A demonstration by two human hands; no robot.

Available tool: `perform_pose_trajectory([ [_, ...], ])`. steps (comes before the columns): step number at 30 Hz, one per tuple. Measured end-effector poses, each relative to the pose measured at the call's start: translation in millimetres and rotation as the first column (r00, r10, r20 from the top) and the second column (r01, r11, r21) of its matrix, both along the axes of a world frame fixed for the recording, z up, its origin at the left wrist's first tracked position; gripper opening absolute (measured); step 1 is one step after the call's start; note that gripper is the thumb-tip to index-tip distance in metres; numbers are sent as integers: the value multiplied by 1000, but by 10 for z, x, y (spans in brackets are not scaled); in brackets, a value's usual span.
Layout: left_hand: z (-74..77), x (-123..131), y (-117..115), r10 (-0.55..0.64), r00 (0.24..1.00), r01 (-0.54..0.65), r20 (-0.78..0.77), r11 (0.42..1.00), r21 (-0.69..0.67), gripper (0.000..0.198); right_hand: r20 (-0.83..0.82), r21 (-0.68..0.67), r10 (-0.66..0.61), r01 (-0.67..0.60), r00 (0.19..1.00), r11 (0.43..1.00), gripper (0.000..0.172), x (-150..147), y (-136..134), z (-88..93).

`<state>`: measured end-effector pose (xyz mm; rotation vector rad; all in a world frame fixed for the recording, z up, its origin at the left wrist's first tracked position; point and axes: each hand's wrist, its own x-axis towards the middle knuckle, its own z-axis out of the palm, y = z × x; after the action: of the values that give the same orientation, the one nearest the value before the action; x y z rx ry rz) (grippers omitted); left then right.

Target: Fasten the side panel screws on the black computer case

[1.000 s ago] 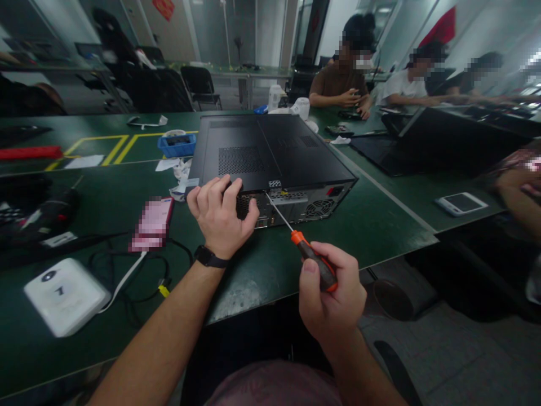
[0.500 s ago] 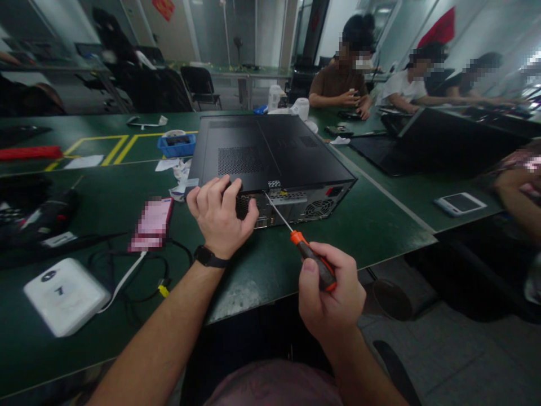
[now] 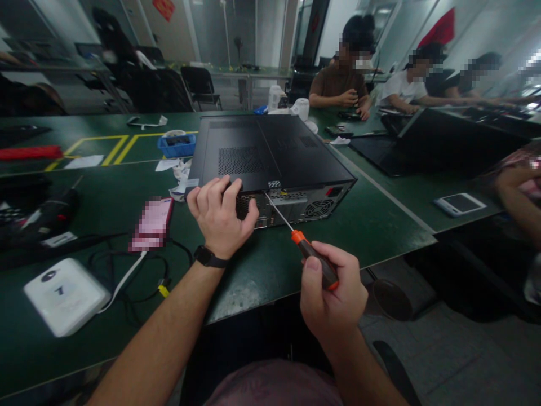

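Note:
A black computer case (image 3: 249, 132) lies on its side on the green table, its rear panel facing me. My left hand (image 3: 222, 217) rests on the case's near left edge, fingers on the top and thumb spread down by the rear panel. In my right hand (image 3: 333, 287) is a screwdriver (image 3: 315, 256) with an orange and dark grey handle, held between thumb and fingers. Its thin shaft slants up and left, the tip at the upper edge of the rear panel. Whatever the tip touches is too small to make out.
Left of me lie a white box-shaped device (image 3: 65, 296), a pink phone (image 3: 153, 223) with a cable and a dark power drill (image 3: 54, 208). A blue tray (image 3: 176, 145) stands beside the case. A laptop (image 3: 448, 141) and a white phone (image 3: 460, 204) lie right. Several people sit beyond.
My right hand and the screwdriver handle have shifted very slightly to the right. The left hand and the computer case stay where they were.

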<state>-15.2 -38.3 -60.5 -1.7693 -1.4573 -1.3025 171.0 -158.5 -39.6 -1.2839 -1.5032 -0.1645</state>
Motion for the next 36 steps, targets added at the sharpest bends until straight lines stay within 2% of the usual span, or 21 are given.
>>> perform_pose_trajectory([
  [8,10,11,-7,-5,999,6,34,999,-46,46,18,33,53,-53,998,998,22,-10,16,42],
  [17,4,7,-2,-21,999,22,24,1000,-15,46,10,41,-3,3,1000,999,20,-14,16,29],
  [21,6,6,-5,-29,999,29,22,1000,-10,47,-7,30,40,-40,999,999,18,2,22,-11],
  [24,11,8,-10,-33,998,36,51,997,-61,48,-39,-6,69,-70,997,998,21,15,20,-32],
  [28,15,12,-11,-29,999,31,41,998,-46,47,-5,13,74,-74,997,997,23,6,13,13],
  [32,16,10,-7,-18,1000,18,8,1000,9,46,29,53,53,-55,998,997,20,-14,15,49],
  [36,17,10,-15,1,1000,-1,14,999,-43,46,11,29,7,-8,1000,1000,19,-12,8,1],
])
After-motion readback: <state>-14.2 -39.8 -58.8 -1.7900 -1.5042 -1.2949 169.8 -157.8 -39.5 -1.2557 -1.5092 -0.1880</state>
